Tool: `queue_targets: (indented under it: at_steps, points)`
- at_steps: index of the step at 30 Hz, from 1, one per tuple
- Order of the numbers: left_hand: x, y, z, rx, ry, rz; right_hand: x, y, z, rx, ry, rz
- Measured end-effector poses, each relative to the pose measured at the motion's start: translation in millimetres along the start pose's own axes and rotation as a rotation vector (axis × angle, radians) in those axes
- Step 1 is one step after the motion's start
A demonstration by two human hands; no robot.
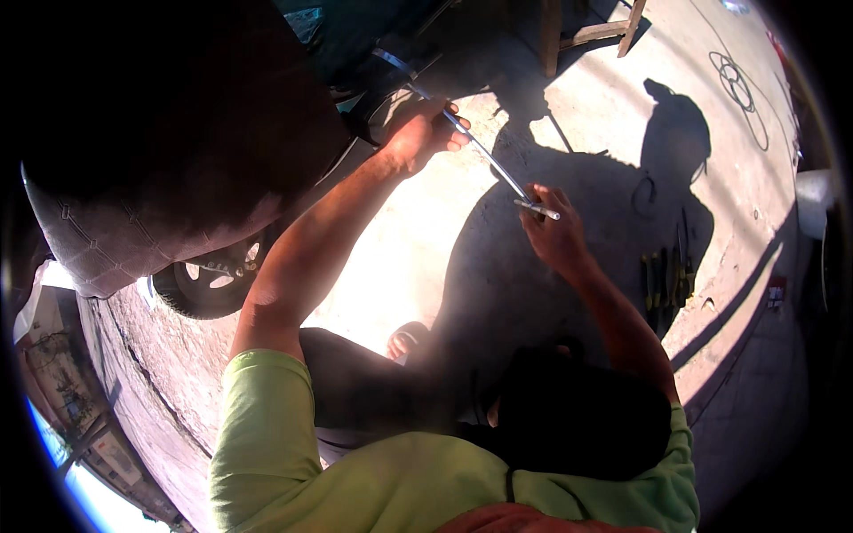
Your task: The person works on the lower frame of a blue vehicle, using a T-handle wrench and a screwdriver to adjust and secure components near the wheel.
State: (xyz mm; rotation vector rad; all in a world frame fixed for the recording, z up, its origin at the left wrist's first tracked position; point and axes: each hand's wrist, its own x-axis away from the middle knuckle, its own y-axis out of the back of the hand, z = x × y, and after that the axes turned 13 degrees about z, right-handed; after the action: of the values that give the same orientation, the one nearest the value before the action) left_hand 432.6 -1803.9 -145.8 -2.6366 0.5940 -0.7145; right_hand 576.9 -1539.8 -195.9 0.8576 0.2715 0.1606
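Beneath your left hand [423, 135] and your right hand [555, 235] you have pale ground [400, 240], brightly sunlit in the gap between your forearms. A broad dark shadow [524, 293] covers much of it, running under your right hand and spreading past it to the right. Well to the left of your left hand, and closer to your body, hangs a grey quilted cover [120, 222], its upper part lost in darkness. The long metal rod [491, 158] is in your two hands, slanting from beyond your left one down to your right one; the pictures don't let you tell whether its far end touches anything. Below the quilted cover, on your left hand's near side, is a wheel [213, 277]. Past your right hand, farther out, wooden legs [593, 34] stand on the ground, and a coiled cable [736, 82] lies farther right. Just right of your right forearm are hand tools [665, 275], shaded. Your left hand is palm up, fingers loosely curled about the rod; your right is partly closed, its fingers around the rod's near end, beside a short crosspiece [544, 211]
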Motion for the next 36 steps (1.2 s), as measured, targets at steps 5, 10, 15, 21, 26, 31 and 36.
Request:
queue_targets:
  at_steps: [5, 10, 15, 21, 26, 31, 36]
  points:
    - [-10.3, 7.4, 7.4, 0.025, -0.034, 0.028, 8.5, 22.7, -22.7, -1.569, -0.944, 0.633]
    - [-14.4, 26.6, 16.6, 0.12, -0.053, 0.061, -3.0, 21.6, 11.1, -1.78, -0.762, 0.505]
    - [-13.9, 24.7, 15.7, 0.153, -0.117, 0.171, -2.5, 24.5, 14.5, -0.691, -0.358, 0.468]
    - [-5.9, 40.2, 8.8, 0.138, -0.113, 0.145, -7.4, -10.6, -5.4, -0.119, 0.041, 0.163]
    - [-17.3, 25.9, 14.3, 0.09, -0.096, 0.085, 8.6, 1.9, -30.0, -0.554, -0.47, 0.337]
    - [-15.9, 27.7, 12.3, 0.127, -0.098, 0.105, -5.6, 20.7, -11.8, -1.745, -0.893, 0.651]
    - [-14.2, 33.8, 17.6, 0.149, -0.14, 0.153, -0.2, -10.7, -13.1, -1.006, -0.533, 0.54]
